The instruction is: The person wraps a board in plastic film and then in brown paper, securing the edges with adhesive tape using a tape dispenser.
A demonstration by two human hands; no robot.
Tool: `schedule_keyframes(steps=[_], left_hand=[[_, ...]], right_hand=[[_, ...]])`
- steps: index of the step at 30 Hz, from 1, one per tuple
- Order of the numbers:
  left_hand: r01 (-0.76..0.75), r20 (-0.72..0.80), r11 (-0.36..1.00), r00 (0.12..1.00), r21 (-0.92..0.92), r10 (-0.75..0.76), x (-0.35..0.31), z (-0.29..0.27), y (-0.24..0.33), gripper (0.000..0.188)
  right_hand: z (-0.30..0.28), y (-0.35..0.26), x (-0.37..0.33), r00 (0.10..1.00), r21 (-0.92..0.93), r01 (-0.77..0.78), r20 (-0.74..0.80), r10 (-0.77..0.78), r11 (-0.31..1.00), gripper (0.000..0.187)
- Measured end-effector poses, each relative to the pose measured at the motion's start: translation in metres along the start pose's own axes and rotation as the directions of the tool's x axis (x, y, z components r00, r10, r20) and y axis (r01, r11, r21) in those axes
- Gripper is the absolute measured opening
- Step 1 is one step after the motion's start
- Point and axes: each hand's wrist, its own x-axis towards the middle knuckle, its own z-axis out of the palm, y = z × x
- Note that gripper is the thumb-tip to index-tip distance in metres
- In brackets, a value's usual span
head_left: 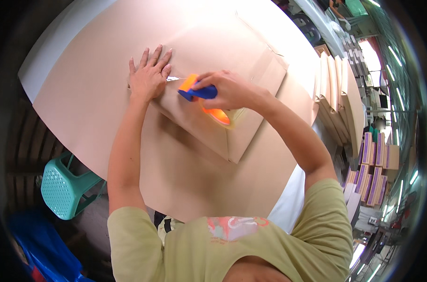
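Observation:
A tape dispenser (pixel 205 92) with a blue grip, an orange front and an orange roll part is held in my right hand (pixel 230 89), its fingers wrapped round the grip. It is over the near side of a flat package (pixel 265 80) in brown paper, which lies on the table with one corner toward me. My left hand (pixel 149 77) lies flat with fingers spread at the package's left end. Between the two hands a shiny clear strip (pixel 173 79) catches the light, perhaps tape. The dispenser's contact with the paper is hard to make out.
A large brown paper sheet (pixel 96 75) covers the table under the package. Folded brown board bundles (pixel 333 84) stand at the right, with stacked purple-edged boxes (pixel 375 174) beyond. A green plastic stool (pixel 63 185) and a blue cover (pixel 44 249) are at lower left.

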Motion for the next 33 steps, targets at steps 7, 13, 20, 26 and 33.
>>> schedule_keyframes(steps=[7,13,20,26,33], left_hand=[[0.072,0.002,0.992,0.997,0.101,-0.073,0.002,0.002,-0.008,0.045],[0.067,0.114,0.998,0.991,0.009,-0.068,0.009,-0.011,-0.003,0.046],[0.032,0.141,0.983,0.990,-0.183,-0.006,0.023,-0.016,0.002,0.058],[0.065,0.330,0.776,0.925,-0.628,0.189,0.057,0.017,-0.108,0.036],[0.115,0.201,0.317,0.947,-0.941,0.251,0.062,0.022,-0.105,0.053]], right_hand=[[0.004,0.021,-0.148,0.909,-0.127,-0.305,0.256,0.328,0.944,0.035],[-0.018,0.037,-0.107,0.592,-0.093,-0.658,0.550,0.589,0.747,0.032],[0.041,0.161,-0.339,0.534,0.467,-0.842,0.661,0.527,0.269,0.036],[0.187,0.061,-0.368,0.111,0.963,0.263,-0.088,0.990,0.056,0.056],[0.212,0.039,-0.262,-0.193,0.618,-0.504,-0.762,0.619,0.603,0.050]])
